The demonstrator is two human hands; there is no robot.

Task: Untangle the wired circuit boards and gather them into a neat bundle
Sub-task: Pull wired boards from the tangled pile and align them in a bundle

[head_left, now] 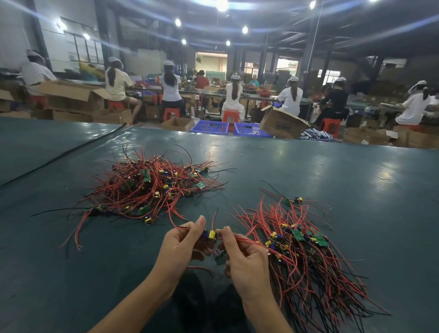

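Left hand (181, 245) and right hand (244, 257), each grip clamped on one wired circuit board (211, 235).
Gathered bundle (303, 250) lies just right on the green tabletop (363, 181), tangled pile (149, 186) beyond; farther off, seated workers (171, 90), cardboard boxes (281, 123), ceiling lamps (222, 3).

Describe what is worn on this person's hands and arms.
Nothing is worn: the left hand and right hand are bare, with no gloves, rings or watch visible. Both forearms are bare too; no sleeve reaches into view.

one head-worn wide-angle camera looks forward and down over the green table (313, 178). the left hand (181, 245) and right hand (244, 257) sit nearest it.
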